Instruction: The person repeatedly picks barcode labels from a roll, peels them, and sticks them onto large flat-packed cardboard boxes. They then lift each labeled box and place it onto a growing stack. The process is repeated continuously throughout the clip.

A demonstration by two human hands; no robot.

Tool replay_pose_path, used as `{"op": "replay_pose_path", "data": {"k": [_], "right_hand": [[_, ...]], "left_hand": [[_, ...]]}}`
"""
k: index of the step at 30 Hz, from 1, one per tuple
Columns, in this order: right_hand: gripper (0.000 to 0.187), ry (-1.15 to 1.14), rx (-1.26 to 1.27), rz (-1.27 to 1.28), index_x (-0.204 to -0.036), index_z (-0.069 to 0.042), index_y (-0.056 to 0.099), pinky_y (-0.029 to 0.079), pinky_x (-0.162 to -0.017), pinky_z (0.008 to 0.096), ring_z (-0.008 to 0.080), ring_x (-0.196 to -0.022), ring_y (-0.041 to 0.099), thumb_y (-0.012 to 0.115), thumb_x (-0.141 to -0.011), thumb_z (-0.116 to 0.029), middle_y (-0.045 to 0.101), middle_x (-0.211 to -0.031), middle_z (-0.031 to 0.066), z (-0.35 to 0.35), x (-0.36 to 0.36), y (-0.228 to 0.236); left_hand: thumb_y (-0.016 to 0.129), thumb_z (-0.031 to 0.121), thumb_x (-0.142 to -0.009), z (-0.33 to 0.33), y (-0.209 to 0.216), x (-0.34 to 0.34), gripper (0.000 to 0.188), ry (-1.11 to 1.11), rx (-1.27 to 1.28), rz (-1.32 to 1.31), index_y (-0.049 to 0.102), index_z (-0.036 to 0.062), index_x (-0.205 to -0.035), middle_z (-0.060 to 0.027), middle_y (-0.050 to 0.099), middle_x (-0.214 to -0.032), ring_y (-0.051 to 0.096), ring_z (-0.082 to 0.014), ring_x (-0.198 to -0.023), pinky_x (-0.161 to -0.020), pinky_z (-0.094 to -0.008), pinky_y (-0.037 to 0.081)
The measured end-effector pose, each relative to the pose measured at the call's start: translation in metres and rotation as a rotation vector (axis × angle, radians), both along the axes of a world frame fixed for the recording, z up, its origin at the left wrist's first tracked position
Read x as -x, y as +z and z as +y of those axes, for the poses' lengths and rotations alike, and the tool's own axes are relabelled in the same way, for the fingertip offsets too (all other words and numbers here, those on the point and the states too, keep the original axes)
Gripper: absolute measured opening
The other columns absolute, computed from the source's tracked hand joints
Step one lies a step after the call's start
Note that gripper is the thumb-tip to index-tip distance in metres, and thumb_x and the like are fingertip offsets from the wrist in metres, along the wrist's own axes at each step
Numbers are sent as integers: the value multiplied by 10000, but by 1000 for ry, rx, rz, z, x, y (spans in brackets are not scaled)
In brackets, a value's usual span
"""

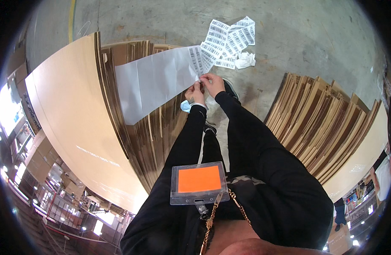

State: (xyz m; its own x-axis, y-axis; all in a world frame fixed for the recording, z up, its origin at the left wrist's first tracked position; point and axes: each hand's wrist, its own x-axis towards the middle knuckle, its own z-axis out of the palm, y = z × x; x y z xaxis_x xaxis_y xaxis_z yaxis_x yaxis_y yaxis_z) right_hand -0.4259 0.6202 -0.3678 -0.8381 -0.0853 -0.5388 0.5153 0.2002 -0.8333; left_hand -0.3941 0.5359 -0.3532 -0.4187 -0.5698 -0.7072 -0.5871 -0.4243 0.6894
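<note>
Left hand and right hand meet just above the centre of the frame, fingertips pinched together on the lower right end of a long white paper sheet; exactly which bit each one grips is too small to tell. The sheet stretches from the hands toward the upper left, creased across in several places, and lies over the top edges of the left cardboard stack. Barcode labels run along its right end. Next to that end, folded label sheets spread over the concrete floor at the upper centre, with a crumpled white paper at their lower right. A light blue face mask hangs by the left wrist. Under the hands show two dark shoes, one close by the right wrist, and black sleeves reach up from the lower part of the frame.

A right cardboard stack stands at the right of the frame, its flat sheets on edge. At the lower centre, a clear badge holder with an orange card hangs beside a gold-coloured chain. A yellow line marks the floor at the upper left.
</note>
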Motion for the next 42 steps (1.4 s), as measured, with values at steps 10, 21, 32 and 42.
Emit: {"op": "replay_pose_path", "data": {"k": [10,21,32,42], "right_hand": [[195,448,-854,150,-1042,-132,648,510,-791,483,377,-929,659,538,-881,-143,688,-966,175,113,110,-59],[330,68,-638,205,-927,-42,701,527,-745,393,284,-824,693,730,-793,-342,713,-873,147,257,133,65],[173,-52,342,84,-917,-51,539,444,-712,232,78,-755,528,690,-834,-39,560,-817,-13,41,-83,309],[188,397,612,208,-944,-61,504,454,-704,223,65,-783,504,649,-853,17,506,-872,-13,-70,-209,398]], "left_hand": [[616,78,-935,4,-3,-4,147,-42,159,16,630,-68,-947,-102,676,-892,644,-172,-757,-718,-288,553],[743,175,-806,22,92,-42,321,-458,240,-16,671,-8,-1059,-151,689,-1012,666,-243,-922,-834,-353,514],[796,215,-662,-1,396,-107,304,-914,1295,370,648,88,-895,-73,544,-897,544,-263,-881,-770,-400,393],[726,171,-695,-57,471,-283,229,-586,1725,138,628,90,-886,-49,560,-860,547,-230,-855,-778,-389,367]]}}
